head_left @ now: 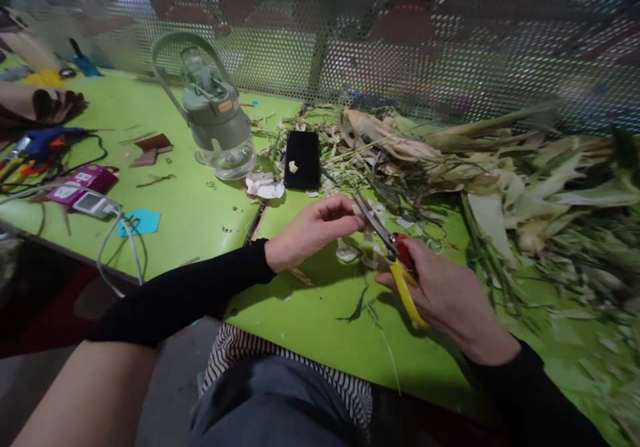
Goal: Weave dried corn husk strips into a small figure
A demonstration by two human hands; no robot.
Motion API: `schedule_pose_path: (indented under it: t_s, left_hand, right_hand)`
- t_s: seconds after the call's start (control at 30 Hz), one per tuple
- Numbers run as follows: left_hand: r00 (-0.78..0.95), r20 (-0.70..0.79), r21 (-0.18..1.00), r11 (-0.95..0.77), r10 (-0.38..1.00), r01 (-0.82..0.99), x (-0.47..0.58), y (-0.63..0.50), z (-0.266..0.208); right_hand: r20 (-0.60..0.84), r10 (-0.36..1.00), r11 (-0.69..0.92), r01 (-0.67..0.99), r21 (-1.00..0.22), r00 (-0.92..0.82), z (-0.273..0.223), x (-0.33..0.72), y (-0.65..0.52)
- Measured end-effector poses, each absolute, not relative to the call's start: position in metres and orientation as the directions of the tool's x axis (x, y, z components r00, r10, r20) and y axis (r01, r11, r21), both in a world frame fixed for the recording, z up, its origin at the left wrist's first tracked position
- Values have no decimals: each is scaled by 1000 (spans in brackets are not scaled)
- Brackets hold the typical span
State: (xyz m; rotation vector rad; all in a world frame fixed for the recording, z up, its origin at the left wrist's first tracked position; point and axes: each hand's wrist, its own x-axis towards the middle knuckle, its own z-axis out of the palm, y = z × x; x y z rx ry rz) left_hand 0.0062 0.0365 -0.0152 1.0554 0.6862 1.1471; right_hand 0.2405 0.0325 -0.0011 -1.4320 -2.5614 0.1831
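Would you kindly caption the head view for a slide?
Right hand holding scissors near the left hand, beside corn husks heaped on a green table.

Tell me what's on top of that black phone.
One small pale scrap lies on the black phone. Whatever may be underneath the phone is covered and cannot be seen.

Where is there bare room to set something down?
Nearly bare: green tabletop between the blue tag and water bottle. Also the near strip between the left hand and striped cloth. Crowded: the right side, under husks; the far left, with the blue tool and purple box.
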Motion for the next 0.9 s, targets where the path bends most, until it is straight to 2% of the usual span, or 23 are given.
schedule_pose_path:
  t_s: [0.17,0.43,0.63,0.83,0.9]
  left_hand:
    - [309,51,904,88,950,-420,7,39,-22]
    - [324,56,876,109,944,-470,10,37,-24]
    - [322,35,858,137,946,-495,10,36,-20]
    - [320,0,867,159,947,-471,11,34,-16]
    - [321,-5,870,162,947,-465,11,33,-16]
  right_hand:
    - [215,836,522,852,-32,-504,6,236,29]
    - [216,813,553,833,5,-541,9,236,32]
    - [350,728,591,798,117,-590,0,241,31]
    - [309,757,583,809,79,-576,-2,242,33]
    - [332,738,589,801,106,-587,-2,241,33]
